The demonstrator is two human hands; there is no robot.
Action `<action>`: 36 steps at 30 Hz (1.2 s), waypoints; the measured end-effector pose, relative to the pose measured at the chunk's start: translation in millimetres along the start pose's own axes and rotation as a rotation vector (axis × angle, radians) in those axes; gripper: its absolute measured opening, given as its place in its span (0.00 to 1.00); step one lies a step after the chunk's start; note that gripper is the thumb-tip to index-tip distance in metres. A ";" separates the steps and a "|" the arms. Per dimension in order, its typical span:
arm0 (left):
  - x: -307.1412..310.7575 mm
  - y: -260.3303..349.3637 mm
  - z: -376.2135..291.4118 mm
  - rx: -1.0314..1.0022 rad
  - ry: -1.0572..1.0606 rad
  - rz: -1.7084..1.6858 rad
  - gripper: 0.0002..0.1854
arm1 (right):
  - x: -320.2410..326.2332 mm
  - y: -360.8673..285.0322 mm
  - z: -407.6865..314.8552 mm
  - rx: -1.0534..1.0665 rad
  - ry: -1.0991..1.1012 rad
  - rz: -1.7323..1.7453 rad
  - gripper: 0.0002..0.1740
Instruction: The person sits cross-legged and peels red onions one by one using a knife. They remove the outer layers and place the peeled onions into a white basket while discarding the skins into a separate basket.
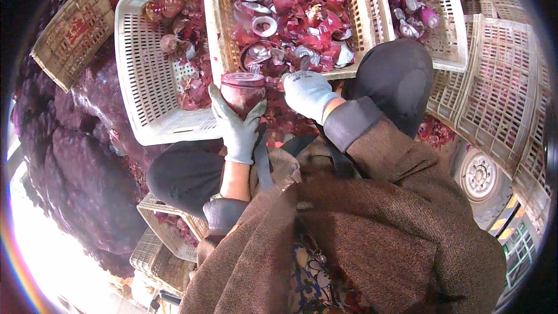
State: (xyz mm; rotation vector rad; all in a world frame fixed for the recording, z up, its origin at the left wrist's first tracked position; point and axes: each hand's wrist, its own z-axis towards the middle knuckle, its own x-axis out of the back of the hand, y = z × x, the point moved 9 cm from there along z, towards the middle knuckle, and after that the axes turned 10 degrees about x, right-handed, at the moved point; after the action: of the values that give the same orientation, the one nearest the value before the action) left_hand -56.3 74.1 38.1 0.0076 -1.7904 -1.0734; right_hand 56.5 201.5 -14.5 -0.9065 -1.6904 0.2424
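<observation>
My left hand (239, 135), in a pale work glove, holds a red onion (243, 91) from below, thumb and fingers on either side of it. The onion's top is cut flat, with pale and purple rings showing. Close on the right is my gloved right hand (306, 91), closed around a small hand tool (304, 63) that looks like a knife. A dark stub of it sticks up above the fist; the rest is mostly hidden. Just beyond both hands stands a plastic crate (212, 30) heaped with red onion skins (290, 2) and cut onion rings (264, 26).
A white crate (144, 74) at left holds onions and skins. Peeled red onions (409, 4) fill another crate (453, 17) at upper right. Dark mesh sacks (87, 174) pile up at far left. Stacked crates (497, 83) and a wheel (478, 174) stand at right.
</observation>
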 end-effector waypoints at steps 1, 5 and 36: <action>0.3 -1.4 0.9 0.009 0.010 -0.022 0.59 | -10.6 2.2 5.4 0.032 -0.104 -0.054 0.12; 0.9 0.6 8.4 -0.036 0.006 -0.037 0.55 | -39.2 -13.9 13.6 0.474 -0.382 -0.309 0.09; 6.9 8.3 11.5 0.030 0.142 -0.007 0.60 | -9.7 -7.2 -1.8 -0.111 -0.039 0.145 0.13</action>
State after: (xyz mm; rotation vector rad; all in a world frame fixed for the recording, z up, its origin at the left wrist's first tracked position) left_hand -64.7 83.5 47.6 0.1051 -1.6797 -1.0255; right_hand 55.5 189.6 -16.9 -1.1155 -1.6895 0.2672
